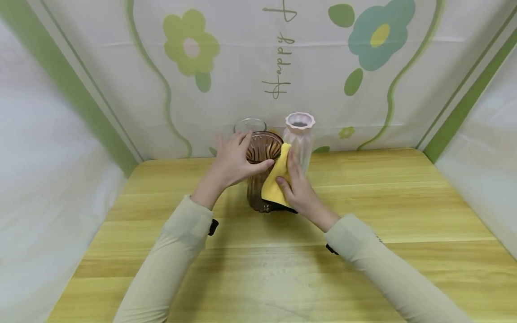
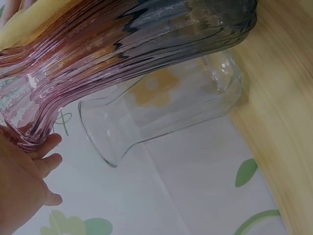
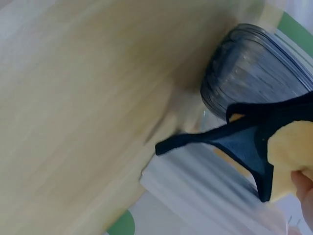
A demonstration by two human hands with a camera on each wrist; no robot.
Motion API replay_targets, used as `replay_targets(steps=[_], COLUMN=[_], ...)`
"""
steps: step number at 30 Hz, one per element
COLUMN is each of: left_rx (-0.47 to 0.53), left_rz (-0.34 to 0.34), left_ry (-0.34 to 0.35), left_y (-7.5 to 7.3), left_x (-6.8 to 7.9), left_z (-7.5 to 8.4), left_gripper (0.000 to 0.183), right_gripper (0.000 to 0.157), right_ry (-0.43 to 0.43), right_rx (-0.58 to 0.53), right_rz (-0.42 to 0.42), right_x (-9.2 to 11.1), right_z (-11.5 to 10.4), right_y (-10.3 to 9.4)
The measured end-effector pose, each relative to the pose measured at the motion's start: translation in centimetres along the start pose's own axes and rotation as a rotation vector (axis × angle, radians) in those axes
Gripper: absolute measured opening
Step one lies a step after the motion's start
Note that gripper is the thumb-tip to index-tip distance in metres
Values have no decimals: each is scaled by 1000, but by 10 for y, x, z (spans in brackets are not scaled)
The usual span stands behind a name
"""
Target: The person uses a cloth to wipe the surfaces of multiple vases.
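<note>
A ribbed, brownish-pink glass vase [image 1: 255, 188] stands upright at the back of the table, its lower part smoky grey in the left wrist view. My left hand [image 1: 236, 159] holds it by the flared rim, thumb at the near side and fingers spread along the left. My right hand [image 1: 300, 190] pinches a yellow cloth [image 1: 276, 181] with a dark edging [image 3: 264, 117] between thumb and fingers. That cloth lies against the right side of the vase, from the rim down. Whether the vase's base touches the table cannot be told.
Just behind the brownish vase is a clear glass vase [image 2: 112, 132]. A fluted white vase with a pinkish scalloped rim [image 1: 300, 121] stands close by my right hand. The wooden table [image 1: 258, 278] ends at a flower-printed white backdrop [image 1: 242, 58].
</note>
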State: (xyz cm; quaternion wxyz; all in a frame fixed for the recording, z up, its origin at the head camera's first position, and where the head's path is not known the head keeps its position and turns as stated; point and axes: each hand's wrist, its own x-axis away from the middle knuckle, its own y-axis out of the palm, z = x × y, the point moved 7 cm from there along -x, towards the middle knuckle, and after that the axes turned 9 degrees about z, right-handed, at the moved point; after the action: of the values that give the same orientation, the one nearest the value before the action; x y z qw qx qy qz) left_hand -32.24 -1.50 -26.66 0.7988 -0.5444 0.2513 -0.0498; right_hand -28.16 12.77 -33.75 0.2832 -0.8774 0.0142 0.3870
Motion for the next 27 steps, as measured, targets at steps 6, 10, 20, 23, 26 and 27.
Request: replay_targets(steps=[6, 10, 20, 23, 26, 27], left_rx=[19, 34, 44, 39, 34, 34], left_rz=[1, 5, 4, 4, 0, -3], left_ry=[-6, -13, -22, -25, -27, -27], left_y=[2, 2, 1, 1, 1, 1], left_x=[0, 0, 1, 0, 0, 0], left_z=[0, 0, 0, -1, -1, -1], left_gripper=[99, 98, 98, 98, 99, 98], right_gripper=[77, 79, 82, 78, 75, 75], right_ry=[14, -3, 56, 106, 136, 142], right_rx=[-23, -6, 71, 107, 131, 137], right_rz=[1, -14, -134, -183, -221, -230], right_x=[1, 3, 19, 26, 33, 36], right_z=[6, 9, 23, 29, 35, 37], right_y=[13, 20, 29, 32, 33, 33])
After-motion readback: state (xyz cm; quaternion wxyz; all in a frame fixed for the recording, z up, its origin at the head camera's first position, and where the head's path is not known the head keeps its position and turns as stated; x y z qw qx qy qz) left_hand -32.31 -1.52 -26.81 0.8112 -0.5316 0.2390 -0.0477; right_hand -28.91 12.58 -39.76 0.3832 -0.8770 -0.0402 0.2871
